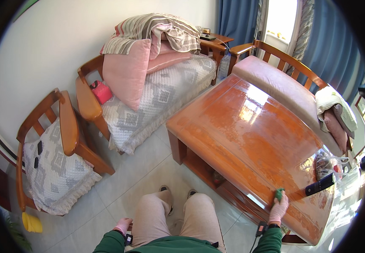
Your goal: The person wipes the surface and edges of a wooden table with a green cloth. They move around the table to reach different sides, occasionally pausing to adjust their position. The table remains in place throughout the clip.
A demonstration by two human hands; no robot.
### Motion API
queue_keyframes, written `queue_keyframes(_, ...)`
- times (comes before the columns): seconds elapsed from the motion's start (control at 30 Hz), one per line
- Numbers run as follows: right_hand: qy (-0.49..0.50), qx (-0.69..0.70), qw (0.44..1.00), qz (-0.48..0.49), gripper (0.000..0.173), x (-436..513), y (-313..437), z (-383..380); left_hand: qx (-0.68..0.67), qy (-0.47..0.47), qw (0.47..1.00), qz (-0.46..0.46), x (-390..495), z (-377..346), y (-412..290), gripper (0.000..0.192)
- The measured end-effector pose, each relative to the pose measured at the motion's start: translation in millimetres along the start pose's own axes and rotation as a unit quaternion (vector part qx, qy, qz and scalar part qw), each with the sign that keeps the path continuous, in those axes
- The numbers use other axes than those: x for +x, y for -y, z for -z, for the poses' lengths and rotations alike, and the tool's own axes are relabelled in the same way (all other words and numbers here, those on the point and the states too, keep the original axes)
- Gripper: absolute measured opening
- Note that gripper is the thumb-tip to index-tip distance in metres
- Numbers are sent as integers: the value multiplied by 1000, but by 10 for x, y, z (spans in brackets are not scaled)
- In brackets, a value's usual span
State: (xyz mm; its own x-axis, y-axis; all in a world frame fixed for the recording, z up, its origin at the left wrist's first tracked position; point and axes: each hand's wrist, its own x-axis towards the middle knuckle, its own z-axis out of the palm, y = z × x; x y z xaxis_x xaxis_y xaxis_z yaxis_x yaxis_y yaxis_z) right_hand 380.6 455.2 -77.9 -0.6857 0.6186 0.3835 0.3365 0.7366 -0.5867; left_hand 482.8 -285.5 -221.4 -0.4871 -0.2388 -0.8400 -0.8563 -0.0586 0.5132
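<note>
My right hand (279, 207), in a thin pale pink glove, presses a green cloth or scouring pad (279, 194) onto the near edge of the wooden coffee table (214, 126). Wet-looking streaks and patches spread over the glossy orange-brown top. My left hand (124, 225), gloved the same way, hangs low beside my left thigh; its fingers are partly hidden, and I see nothing in it. To the right of the pad lies a black remote control (319, 185) on the table. Behind it sits a clear plastic bag (327, 167) with reddish contents.
A wooden sofa with a quilted cover (160, 91) bears pink cushions (126, 74) and a striped blanket (160, 27). A wooden armchair (68, 126) stands at left, near a yellow container (32, 222). Beyond the table is a bench with a pink seat cushion (274, 83). A plastic bottle (224, 66) stands between the seats.
</note>
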Motion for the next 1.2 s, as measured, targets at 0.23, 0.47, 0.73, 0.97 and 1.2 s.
queue_keyframes(0.23,-98,-130,966,-198,49,-6,-854,550,3,-15,1000,-11,-65,-15,-22,36)
queue_keyframes(0.47,-25,-150,988,-23,53,19,320,-201,3,-12,1000,-16,-40,-28,-31,35)
queue_keyframes(0.73,180,32,969,168,51,-190,1989,-1058,10,-56,998,-38,-218,-95,-276,31)
queue_keyframes(0.97,297,212,894,261,61,-604,3032,-1322,-94,-61,963,-247,-889,-256,-1629,28)
queue_keyframes(1.2,270,240,899,247,55,-444,2962,-1381,-25,15,939,-343,-1360,-1037,-2375,25)
